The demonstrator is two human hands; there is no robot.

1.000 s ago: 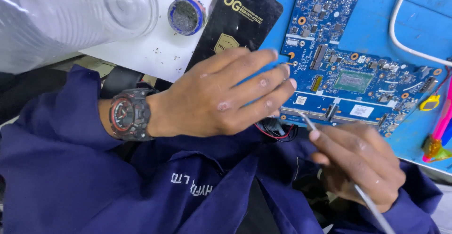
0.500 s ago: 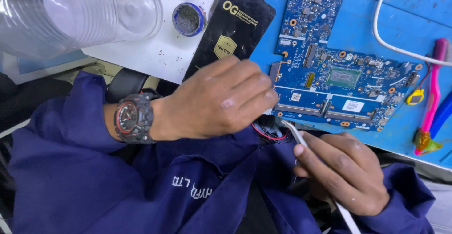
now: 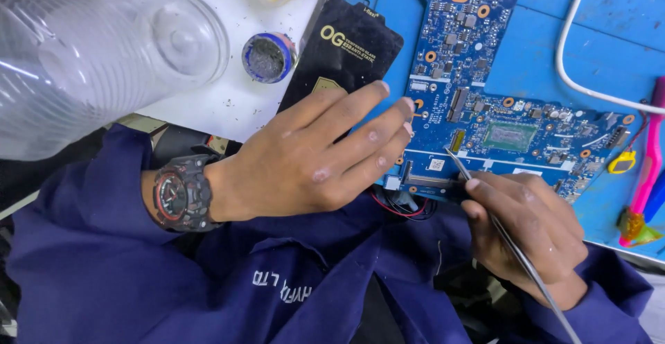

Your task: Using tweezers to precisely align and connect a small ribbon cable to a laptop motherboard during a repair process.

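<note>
Covering blue mat [image 3: 533,46], circuit board [image 3: 485,119].

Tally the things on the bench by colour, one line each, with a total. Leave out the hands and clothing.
Blue: 2, the blue circuit board and the blue work mat.
Black: 1, the flat black packet.
Clear: 1, the clear ribbed plastic container.
White: 1, the white cable.
Pink: 1, the pink plastic tool.
Metal: 1, the thin metal tweezers in the right hand.
Total: 7.

Bright, even light; sharp focus.
</note>
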